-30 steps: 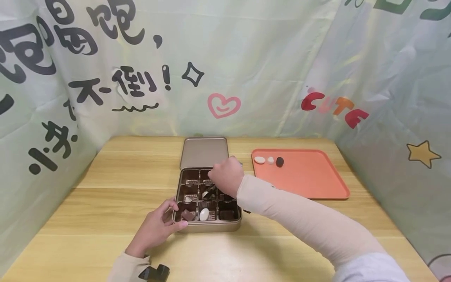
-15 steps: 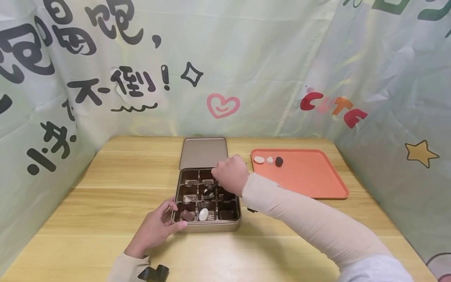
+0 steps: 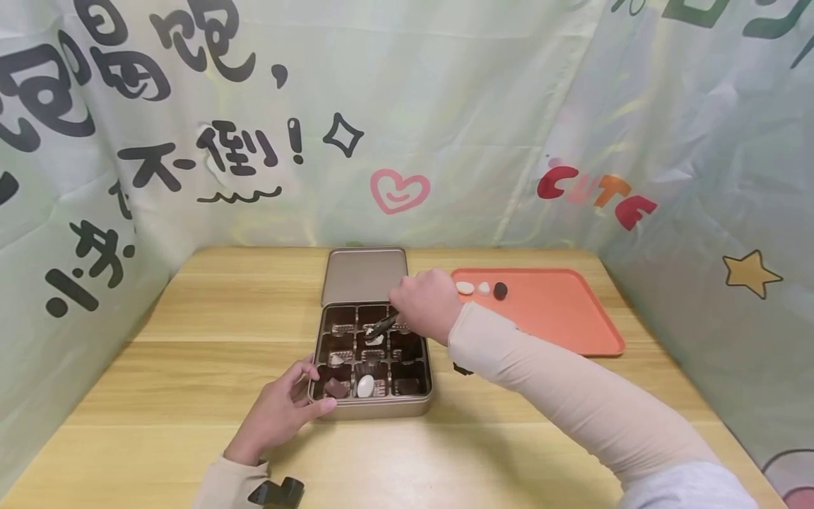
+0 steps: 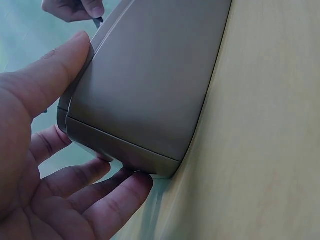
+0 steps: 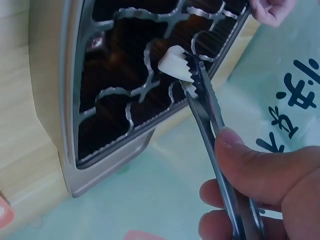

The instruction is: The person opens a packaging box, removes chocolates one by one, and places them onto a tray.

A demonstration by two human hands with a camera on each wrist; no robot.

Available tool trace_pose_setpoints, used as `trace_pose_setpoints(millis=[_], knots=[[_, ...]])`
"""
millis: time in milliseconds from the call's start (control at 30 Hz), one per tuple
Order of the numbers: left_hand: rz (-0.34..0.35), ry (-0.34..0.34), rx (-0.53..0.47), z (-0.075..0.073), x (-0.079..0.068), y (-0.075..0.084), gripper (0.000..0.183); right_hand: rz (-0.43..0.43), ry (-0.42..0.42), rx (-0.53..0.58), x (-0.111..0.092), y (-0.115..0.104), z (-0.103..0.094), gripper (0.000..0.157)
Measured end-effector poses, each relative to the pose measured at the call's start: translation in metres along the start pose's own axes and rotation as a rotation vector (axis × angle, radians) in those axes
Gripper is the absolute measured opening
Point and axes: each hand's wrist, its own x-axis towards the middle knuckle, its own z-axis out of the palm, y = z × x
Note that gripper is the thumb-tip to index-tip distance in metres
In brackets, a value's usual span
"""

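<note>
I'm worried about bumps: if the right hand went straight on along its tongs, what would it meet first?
Probably the dividers inside the tin, the white piece in the tongs touching first; depth is unclear.

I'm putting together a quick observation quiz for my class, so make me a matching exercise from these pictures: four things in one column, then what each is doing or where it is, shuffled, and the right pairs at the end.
Column one
1. tongs
2. left hand
3. orange tray
4. lid

Column two
A. carries a dark round piece
B. open, at the far side of the box
C. holds the near left corner of the box
D. a white piece at the tips

Pairs: 1-D, 2-C, 3-A, 4-B
</note>
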Motion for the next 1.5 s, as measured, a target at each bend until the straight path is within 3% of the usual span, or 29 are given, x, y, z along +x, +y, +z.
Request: trace_pose_setpoints(millis=[333,633,900,1233,1400,1500], knots=[[-0.003,-0.001,0.001,0.001,0.001,0.000,0.042,0.042,0.022,0.047,-0.004,0.021,-0.001,0.034],[-0.006,-0.001,0.009,0.001,0.001,0.000,0.041,0.144,-0.080,0.198,-0.014,0.050,0.006,0.033],[-0.005,0.003,0.009,0.000,0.001,0.001,0.040,0.288,-0.162,0.367,-0.026,0.083,0.028,0.022],[-0.022,0.008,0.022,-0.001,-0.002,0.001,0.042,0.412,-0.331,0.513,-0.046,0.118,0.056,0.034],[-0.019,0.007,0.019,0.000,-0.001,0.000,0.041,0.478,-0.331,0.520,-0.059,0.136,0.073,0.044],[-0.020,0.004,0.014,0.000,-0.002,0.001,0.041,0.504,-0.330,0.505,-0.068,0.143,0.083,0.041]])
